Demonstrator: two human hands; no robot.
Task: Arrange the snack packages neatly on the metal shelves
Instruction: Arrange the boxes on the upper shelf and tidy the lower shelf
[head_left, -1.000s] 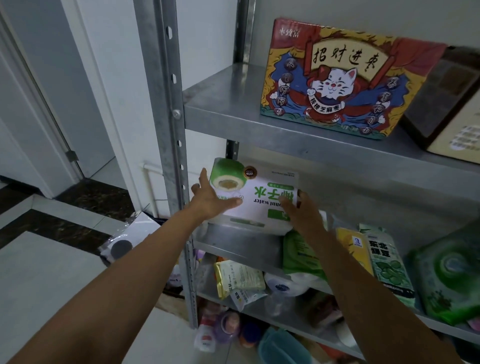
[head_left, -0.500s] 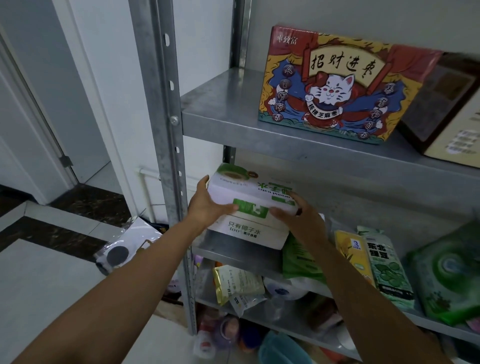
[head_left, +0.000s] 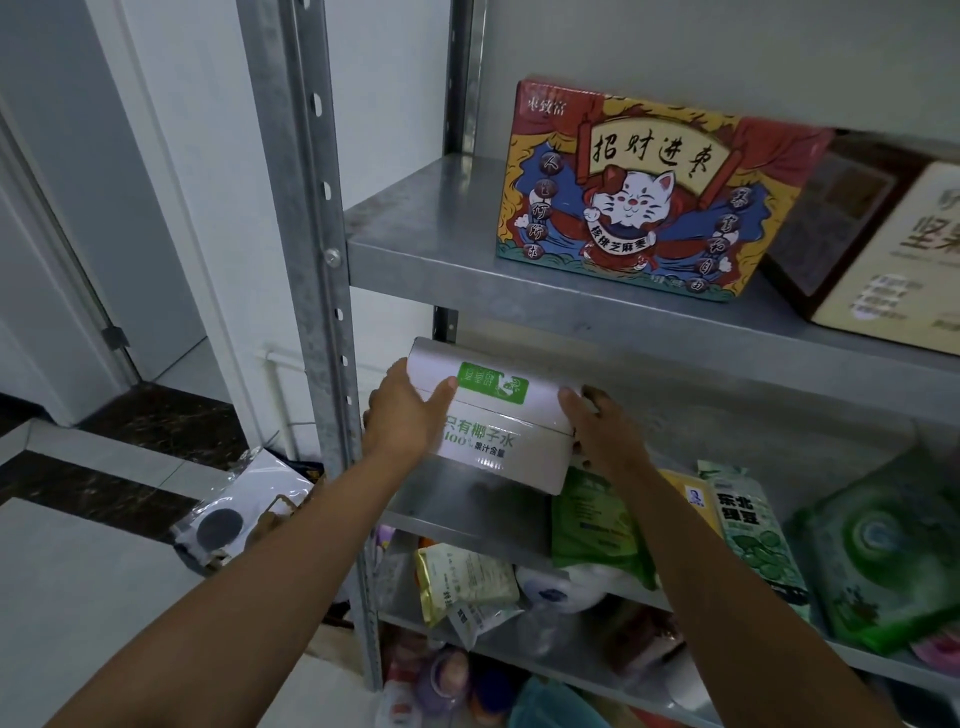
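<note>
A white coconut-water box (head_left: 493, 415) with green print lies tipped flat at the left end of the middle metal shelf (head_left: 467, 509). My left hand (head_left: 405, 410) grips its left end, thumb over the top face. My right hand (head_left: 597, 431) grips its right end, fingers wrapped round the corner. The box's far end reaches into the shadow under the upper shelf (head_left: 441, 260). Just right of the box lie a green pouch (head_left: 592, 519), a yellow pack (head_left: 691, 499) and a green mung-bean bag (head_left: 753, 535).
On the upper shelf stand a colourful cat-print box (head_left: 649, 192) and a brown-and-cream box (head_left: 883, 249). A large green pack (head_left: 883, 545) lies at the middle shelf's right. Lower shelves hold mixed bags and bottles. The upright post (head_left: 311, 234) stands left; a plastic bag (head_left: 234, 519) lies on the floor.
The box stood upright with its front toward me; both hands have tipped it back until it lies flat and pushed it deeper onto the middle shelf.
</note>
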